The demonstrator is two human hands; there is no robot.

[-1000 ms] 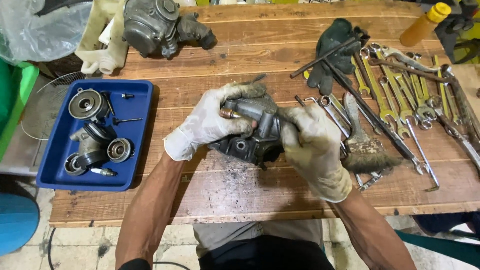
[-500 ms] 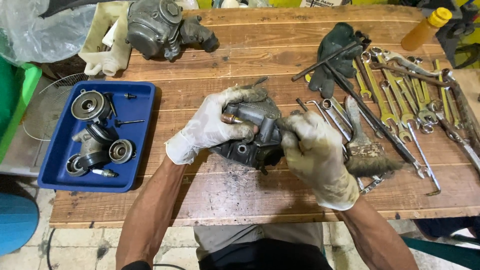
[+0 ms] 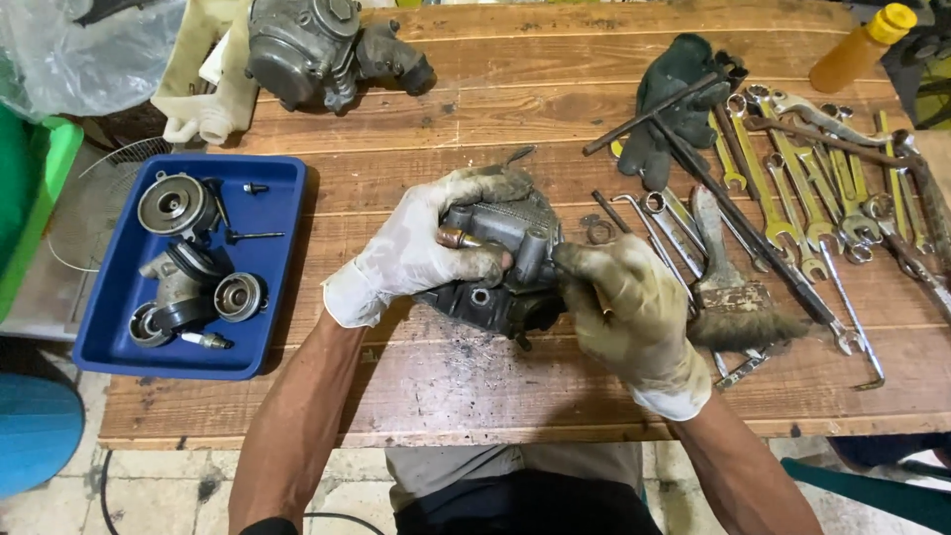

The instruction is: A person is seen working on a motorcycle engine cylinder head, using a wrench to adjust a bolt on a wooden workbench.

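Note:
A grimy grey carburetor body (image 3: 500, 260) rests on the wooden workbench (image 3: 495, 396) in the middle. My left hand (image 3: 426, 248), in a dirty white glove, wraps over its top and left side, thumb near a small brass fitting (image 3: 454, 238). My right hand (image 3: 634, 317), gloved too, presses against the body's right side with its fingers curled; whether a small tool sits in them is hidden.
A blue tray (image 3: 287, 258) with several engine parts lies at the left. Wrenches (image 3: 792, 198), a dirty brush (image 3: 738, 297) and dark gloves (image 3: 679, 89) lie at the right. Another engine part (image 3: 317, 45) sits at the back, an orange bottle (image 3: 857, 50) at the far right.
Both hands stay on the carburetor body; it has shifted only slightly under them.

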